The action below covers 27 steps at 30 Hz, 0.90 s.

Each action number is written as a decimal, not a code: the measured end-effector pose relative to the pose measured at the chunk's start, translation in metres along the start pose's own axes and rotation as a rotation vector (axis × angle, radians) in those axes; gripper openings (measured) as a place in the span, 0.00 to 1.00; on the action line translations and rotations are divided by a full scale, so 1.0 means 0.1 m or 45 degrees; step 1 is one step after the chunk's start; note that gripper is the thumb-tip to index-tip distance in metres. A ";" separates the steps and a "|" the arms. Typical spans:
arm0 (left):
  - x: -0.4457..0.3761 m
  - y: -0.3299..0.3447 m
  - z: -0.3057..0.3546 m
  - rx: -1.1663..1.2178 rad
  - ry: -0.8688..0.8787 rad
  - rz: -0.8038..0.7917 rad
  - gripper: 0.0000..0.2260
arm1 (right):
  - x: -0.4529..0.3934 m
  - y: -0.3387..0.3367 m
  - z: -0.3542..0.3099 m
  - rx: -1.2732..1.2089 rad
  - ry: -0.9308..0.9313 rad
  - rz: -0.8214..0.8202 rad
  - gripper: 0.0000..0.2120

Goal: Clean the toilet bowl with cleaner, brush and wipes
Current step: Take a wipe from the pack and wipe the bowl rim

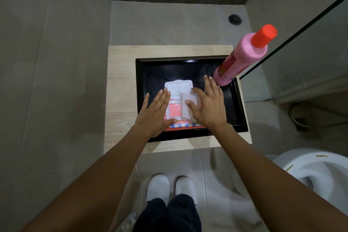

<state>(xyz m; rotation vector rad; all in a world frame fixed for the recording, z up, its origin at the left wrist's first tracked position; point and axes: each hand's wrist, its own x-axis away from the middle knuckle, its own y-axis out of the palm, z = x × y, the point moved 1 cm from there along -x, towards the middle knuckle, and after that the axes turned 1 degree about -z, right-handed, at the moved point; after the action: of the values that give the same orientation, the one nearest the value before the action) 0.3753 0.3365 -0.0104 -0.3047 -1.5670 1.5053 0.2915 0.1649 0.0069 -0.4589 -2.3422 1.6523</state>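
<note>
Toilet bowl: sits at the lower right edge of the head view, well apart from both hands; yellowish marks show on its rim, so by my reading it is not yet wiped.
Wipes pack: lies in the black tray on the pale wood tabletop, its white flap lid folded open toward the far side.
Wipe: one white sheet stands partly out of the pack's opening, crumpled.
Right hand: over the right half of the pack, thumb against the sheet; the fingers look fairly straight, and I cannot tell whether the sheet is actually pinched.
Left hand: fingers straight and together, palm down, pressing on the pack's left side, apparently steadying it.
Cleaner bottle: pink with a red cap, standing at the tray's far right corner, just beside the right hand's fingertips.
Step in hand: drawing a wipe from the pack, judged from how the hands lie.
Next move calls for: a firm pinch on the sheet and a pull upward while the left hand keeps the pack down, then carrying the wipe across to the bowl.
Hidden or unclear: no brush appears anywhere in view; the bowl is cut off by the frame edge; the pack's label is mostly covered by the hands; the cleaner label is too small to read.
</note>
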 end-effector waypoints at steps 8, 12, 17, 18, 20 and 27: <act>0.01 -0.02 0.00 0.016 0.002 0.074 0.43 | 0.01 0.04 0.01 -0.091 0.028 -0.016 0.16; 0.02 -0.01 0.00 0.048 -0.007 0.067 0.43 | 0.08 0.06 0.01 -0.066 0.055 -0.057 0.14; -0.02 -0.04 -0.02 -0.036 0.042 0.064 0.43 | 0.05 0.06 -0.01 -0.019 0.107 -0.058 0.10; -0.03 -0.05 -0.02 -0.082 0.063 0.063 0.43 | 0.04 0.05 -0.02 -0.028 0.093 -0.012 0.08; -0.05 -0.07 -0.02 -0.152 0.090 0.063 0.43 | 0.01 0.02 -0.04 -0.043 0.059 0.086 0.08; -0.04 -0.10 0.01 -0.140 0.058 0.048 0.42 | -0.17 -0.28 -0.14 -0.090 -0.013 0.323 0.07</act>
<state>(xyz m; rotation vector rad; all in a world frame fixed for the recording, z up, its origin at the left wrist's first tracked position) 0.3803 0.3305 -0.0035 -0.4307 -1.6189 1.4332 0.3093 0.1621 0.0375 -0.7930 -2.4403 1.6819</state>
